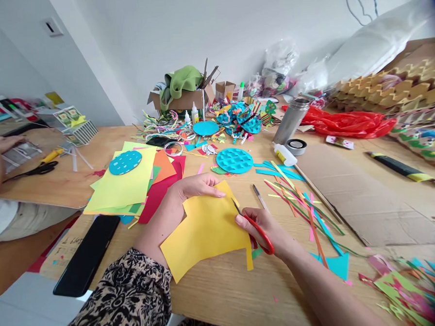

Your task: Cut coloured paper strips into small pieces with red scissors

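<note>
My left hand (199,186) is closed on the upper edge of a yellow sheet of paper (206,227), thumb on top and the other fingers behind it. My right hand (259,224) grips red-handled scissors (264,238). Their dark blades lie at the sheet's right edge, close to my left fingertips. A narrow yellow strip hangs from the sheet's lower right corner, below the scissors. Just beyond the hands lies a blue scalloped disc (235,160). A pen (260,197) rests right of the sheet, near loose coloured paper strips (307,209).
Coloured paper sheets (131,189) and a black phone (87,255) lie to the left. A steel flask (291,120), a glue bottle (284,154), flat cardboard (365,194) and a cutter knife (400,166) are on the right. Another person's hand (1,150) shows at far left.
</note>
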{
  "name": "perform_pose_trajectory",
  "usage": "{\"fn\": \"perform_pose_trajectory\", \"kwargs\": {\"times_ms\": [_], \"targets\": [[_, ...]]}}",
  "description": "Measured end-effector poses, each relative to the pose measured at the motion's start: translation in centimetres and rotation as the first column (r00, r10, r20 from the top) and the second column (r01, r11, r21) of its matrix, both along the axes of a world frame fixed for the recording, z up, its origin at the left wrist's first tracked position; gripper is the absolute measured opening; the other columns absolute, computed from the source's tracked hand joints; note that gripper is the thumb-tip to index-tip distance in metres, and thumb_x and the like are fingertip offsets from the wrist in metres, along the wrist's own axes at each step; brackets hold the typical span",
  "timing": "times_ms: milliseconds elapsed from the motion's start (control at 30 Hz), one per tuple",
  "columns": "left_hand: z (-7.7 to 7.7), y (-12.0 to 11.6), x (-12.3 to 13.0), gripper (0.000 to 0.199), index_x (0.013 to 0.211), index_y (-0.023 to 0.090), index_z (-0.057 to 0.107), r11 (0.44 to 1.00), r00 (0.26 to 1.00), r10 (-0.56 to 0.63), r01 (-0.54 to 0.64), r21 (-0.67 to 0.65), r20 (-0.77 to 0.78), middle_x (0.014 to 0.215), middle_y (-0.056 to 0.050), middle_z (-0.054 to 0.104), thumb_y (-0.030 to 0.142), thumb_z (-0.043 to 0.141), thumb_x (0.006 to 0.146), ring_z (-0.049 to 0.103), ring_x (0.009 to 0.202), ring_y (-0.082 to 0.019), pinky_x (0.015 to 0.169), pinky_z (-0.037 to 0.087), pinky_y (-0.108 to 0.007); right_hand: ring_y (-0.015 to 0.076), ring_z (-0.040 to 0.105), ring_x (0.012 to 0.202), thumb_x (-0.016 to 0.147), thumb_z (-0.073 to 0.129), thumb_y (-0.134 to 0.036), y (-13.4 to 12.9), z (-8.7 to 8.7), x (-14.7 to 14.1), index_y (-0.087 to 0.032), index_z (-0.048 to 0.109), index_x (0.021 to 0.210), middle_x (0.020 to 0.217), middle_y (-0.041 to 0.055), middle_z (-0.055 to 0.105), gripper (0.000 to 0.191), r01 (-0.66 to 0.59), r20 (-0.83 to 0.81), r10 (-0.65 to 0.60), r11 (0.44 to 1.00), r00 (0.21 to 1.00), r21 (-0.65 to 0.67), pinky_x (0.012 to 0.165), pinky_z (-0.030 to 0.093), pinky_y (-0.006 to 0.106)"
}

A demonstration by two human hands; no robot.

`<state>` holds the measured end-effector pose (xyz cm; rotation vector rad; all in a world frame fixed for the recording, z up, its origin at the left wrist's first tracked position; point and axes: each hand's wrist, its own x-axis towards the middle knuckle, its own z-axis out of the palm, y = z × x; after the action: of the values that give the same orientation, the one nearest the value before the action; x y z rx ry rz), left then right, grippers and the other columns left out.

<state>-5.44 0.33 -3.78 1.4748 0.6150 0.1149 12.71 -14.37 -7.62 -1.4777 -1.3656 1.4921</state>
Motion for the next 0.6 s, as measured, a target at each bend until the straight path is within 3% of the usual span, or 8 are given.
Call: {"fn": "perform_pose_trajectory", "kwargs": {"times_ms": [100,400,600], "targets": [[-0.33,0.18,0.23,0.026,0.085,0.014,0.071,0.993,0.993,-0.112,0.114,0.036,-0.036,0.071,-0.006,0.072,0.037,0.067,0.074,0.067,0.069,-0.018,0.089,0.045,-0.040,0.0090,0.047,0.037,0.075,0.063,-0.052,0.08,0.05,-0.09,-0.020,0.043,0.064,0.045,-0.0062,0.047,0.040,0.011,0.020,-0.011,1.000,1.000,0.014,0.034,0.031,0.018],[-0.34,-0.35,0.71,0.035,0.089,0.012,0.071,0.996,0.995,-0.077,0.074,-0.050,-0.065,0.064,-0.005,0.069,0.039,0.072,0.068,0.064,0.060,-0.017,0.060,0.047,-0.026,0.0069,0.039,0.039,0.072,0.067,-0.050,0.22,-0.65,-0.02,-0.020,0.039,0.062,0.047,-0.0075,0.041,0.041,0.036,0.084,-0.044,0.995,0.995,0.092,0.036,0.025,0.019],[-0.42,-0.37,0.82,0.032,0.088,0.011,0.071,0.994,0.995,-0.072,0.066,-0.092,-0.067,0.065,-0.004,0.069,0.037,0.072,0.069,0.063,0.059,-0.015,0.056,0.044,-0.023,0.0075,0.040,0.038,0.072,0.066,-0.053,0.17,-0.32,-0.21,-0.021,0.039,0.061,0.047,-0.0078,0.039,0.043,0.059,0.068,-0.063,0.997,0.996,0.057,0.036,0.026,0.020]]}}
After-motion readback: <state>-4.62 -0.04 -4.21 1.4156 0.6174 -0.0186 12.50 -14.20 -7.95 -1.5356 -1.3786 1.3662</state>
